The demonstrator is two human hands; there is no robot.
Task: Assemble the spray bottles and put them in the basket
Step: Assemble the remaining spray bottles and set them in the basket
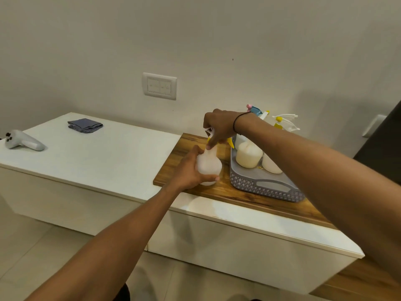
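Surface: white cabinet top (pixel 97 157) against a plain wall, with a wooden board (pixel 191 192) lying on its right part.
Left hand (pixel 188 170): fingers wrapping round the belly of a translucent white bottle (pixel 209 165), which is standing on the board just left of the basket.
Right hand (pixel 219 127): gripping the spray head (pixel 230 141) at the bottle's neck; hand is hiding most of it, only white and yellow bits showing.
Basket (pixel 264 187): grey, holding several bottles (pixel 248 156); right forearm is covering part of them, count unclear.
Elsewhere: folded dark cloth (pixel 85 125) and white controller (pixel 21 141) lying far left.
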